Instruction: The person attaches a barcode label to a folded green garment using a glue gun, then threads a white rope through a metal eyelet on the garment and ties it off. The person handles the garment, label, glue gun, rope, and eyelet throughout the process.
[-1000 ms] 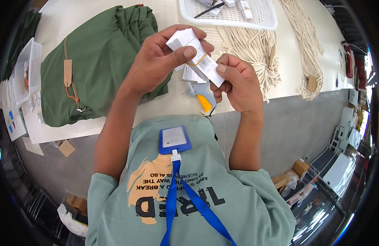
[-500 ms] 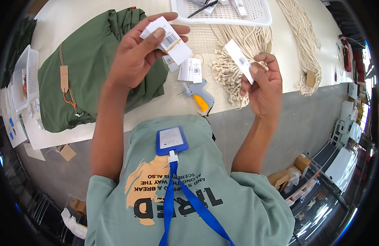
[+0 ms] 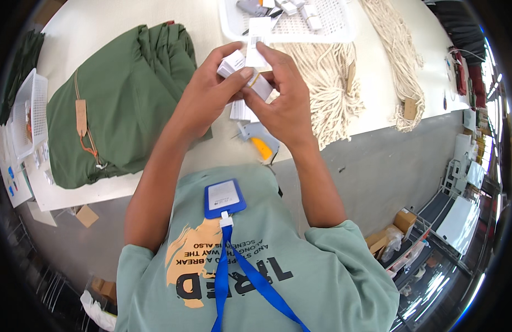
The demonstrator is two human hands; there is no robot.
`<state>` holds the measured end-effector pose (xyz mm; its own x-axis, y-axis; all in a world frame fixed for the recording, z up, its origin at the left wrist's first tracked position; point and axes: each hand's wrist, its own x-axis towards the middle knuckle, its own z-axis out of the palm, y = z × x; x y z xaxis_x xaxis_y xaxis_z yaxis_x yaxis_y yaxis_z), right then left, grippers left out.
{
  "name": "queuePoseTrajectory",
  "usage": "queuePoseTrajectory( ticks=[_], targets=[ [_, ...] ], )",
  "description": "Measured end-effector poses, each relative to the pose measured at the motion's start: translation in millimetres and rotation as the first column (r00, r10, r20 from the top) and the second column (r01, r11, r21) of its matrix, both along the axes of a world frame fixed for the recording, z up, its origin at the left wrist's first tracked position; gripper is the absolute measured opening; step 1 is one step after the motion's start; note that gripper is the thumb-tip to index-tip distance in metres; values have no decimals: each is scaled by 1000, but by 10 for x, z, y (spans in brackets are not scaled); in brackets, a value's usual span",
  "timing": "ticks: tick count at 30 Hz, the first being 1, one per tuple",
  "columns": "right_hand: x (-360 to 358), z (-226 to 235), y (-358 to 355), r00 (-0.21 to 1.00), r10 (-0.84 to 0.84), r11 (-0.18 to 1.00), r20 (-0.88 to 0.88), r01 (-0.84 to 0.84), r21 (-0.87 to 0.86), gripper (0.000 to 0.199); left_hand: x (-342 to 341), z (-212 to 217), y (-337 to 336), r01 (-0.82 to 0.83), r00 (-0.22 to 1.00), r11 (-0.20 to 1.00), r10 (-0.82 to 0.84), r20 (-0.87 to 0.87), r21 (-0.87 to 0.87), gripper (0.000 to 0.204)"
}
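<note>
Your left hand (image 3: 209,97) has its grip closed on a small stack of white paper tags (image 3: 232,62), thumb on top; your right hand (image 3: 286,102) pinches a single white card tag (image 3: 258,39) against that stack. Both hands meet above the pale counter (image 3: 377,83), with the grey-and-orange tagging gun (image 3: 258,143) lying just below them.
</note>
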<state>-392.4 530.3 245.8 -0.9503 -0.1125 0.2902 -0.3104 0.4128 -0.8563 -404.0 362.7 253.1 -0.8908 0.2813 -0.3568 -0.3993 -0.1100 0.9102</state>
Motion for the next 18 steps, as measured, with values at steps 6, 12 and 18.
queuePoseTrajectory(
  ticks=[6,12,18],
  targets=[
    [-856,29,362,925,-218,930,-312,293,221,63,121,-44,-278,-176,984,984,176,11,16,61],
    [-1531,-323,661,841,-371,759,-394,519,393,67,532,-269,-739,-254,956,966,257,143,-38,54],
    [-419,-568,403,883,-396,855,-254,455,250,47,821,-353,-881,-414,893,910,412,182,-25,40]
  ],
)
